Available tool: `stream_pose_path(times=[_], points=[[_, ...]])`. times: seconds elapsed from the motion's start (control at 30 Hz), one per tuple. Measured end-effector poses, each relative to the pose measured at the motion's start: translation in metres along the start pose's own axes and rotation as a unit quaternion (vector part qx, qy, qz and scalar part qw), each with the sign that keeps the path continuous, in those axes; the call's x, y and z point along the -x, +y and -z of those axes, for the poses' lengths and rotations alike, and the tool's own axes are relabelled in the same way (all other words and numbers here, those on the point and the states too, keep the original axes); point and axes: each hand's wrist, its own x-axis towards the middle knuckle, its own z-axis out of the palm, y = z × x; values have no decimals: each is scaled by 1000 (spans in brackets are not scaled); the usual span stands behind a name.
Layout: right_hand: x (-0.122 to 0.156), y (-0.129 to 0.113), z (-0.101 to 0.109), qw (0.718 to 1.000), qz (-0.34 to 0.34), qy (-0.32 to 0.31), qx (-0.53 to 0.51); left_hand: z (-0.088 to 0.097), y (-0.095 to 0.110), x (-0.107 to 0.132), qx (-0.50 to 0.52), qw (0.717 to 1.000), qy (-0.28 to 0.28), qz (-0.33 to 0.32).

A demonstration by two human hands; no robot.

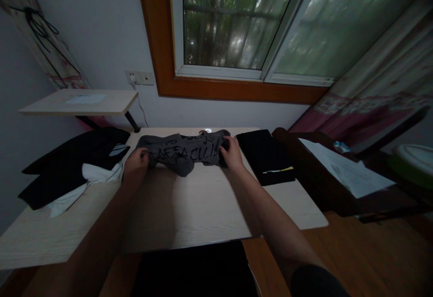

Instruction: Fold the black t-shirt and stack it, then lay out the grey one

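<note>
A dark grey T-shirt (184, 149) with black lettering lies in a long, bunched strip across the back of the table, a flap of it drooping toward me. My left hand (135, 164) pinches its left end, thumb and fingers closed on the cloth. At the opposite end my right hand (232, 152) grips the fabric between thumb and fingers. The strip is spread between both hands, low over the tabletop. Folds hide part of the lettering.
Dark and white clothes (72, 164) are heaped on the table's left, beneath a raised shelf (81, 101). On the right lies a folded black cloth (265, 155). Papers (343, 168) rest on dark furniture beyond the pale table (209, 207). A window (233, 26) is behind.
</note>
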Motion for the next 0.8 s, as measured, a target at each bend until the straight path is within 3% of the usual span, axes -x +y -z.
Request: stream_pose_path(times=[0.1, 0.17, 0.3, 0.5, 0.63, 0.8], points=[[19, -10, -1, 999, 4, 25, 28, -1, 6, 8, 22, 998, 52, -24], [32, -17, 1, 999, 40, -12, 31, -1, 11, 18, 18, 995, 63, -79], [50, -23, 0, 984, 122, -115, 61, -5, 21, 37, -50, 985, 32, -164], [60, -18, -18, 973, 108, -110, 174, -23, 38, 56, -150, 950, -40, -272], [57, -22, -24, 978, 65, -108, 165, -39, 47, 64, -213, 946, -30, -243], [52, -27, -20, 995, 24, -88, 46, -45, 64, 63, -249, 949, -37, -192]])
